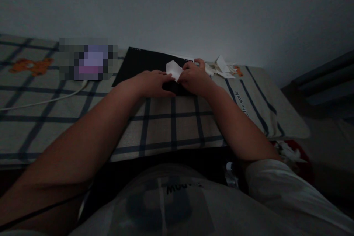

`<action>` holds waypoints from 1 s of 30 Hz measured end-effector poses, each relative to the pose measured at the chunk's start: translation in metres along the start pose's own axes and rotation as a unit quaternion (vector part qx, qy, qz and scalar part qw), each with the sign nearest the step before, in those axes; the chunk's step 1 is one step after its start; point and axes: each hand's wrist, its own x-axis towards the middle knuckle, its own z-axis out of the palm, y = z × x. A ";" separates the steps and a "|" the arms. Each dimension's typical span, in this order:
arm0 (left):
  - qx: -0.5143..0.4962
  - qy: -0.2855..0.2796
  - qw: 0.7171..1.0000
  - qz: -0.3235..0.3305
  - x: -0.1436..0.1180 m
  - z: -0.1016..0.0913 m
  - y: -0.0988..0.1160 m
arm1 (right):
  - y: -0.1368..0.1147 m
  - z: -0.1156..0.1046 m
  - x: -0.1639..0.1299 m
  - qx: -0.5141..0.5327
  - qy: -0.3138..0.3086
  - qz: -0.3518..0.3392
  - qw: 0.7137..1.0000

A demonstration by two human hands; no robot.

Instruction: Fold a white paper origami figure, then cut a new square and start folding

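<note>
Dim grey wall (166,14) at the far side, checked cloth (171,136) spread below it, and on that cloth lies a flat black sheet (141,64) where all the action is! Right over it, near the sheet's right end, stands my small white paper (173,69), far edge tilted up between my hands. My right hand (195,79) is curled nearly closed, fingertips pinching the paper's near right edge, one finger lifted away. My left hand (152,83) is half open, fingertips against the left edge, the lower digit spread well apart from them; pinching or merely pressing, I cannot tell. And here's the danger: if the two sides pull unevenly, I reckon the paper could tear or take a crooked crease. Should the left fingertips slip, it may twist in the right-hand pinch. This poor light could easily hide a misaligned edge, too. Watch the far right: loose paper scraps (221,67) lie just beside my right hand, and a careless sweep might scatter them.
</note>
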 end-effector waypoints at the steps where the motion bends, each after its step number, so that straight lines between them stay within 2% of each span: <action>1: -0.002 -0.003 1.000 -0.003 0.000 0.000 0.000 | 0.001 -0.001 0.000 0.001 0.001 0.001 1.000; 18: 0.008 0.024 1.000 -0.006 -0.005 -0.004 0.008 | -0.005 -0.014 -0.002 -0.014 -0.045 0.031 0.998; 30: 0.007 0.030 0.999 0.009 -0.003 -0.003 0.004 | 0.010 -0.005 0.001 0.027 -0.024 0.033 0.999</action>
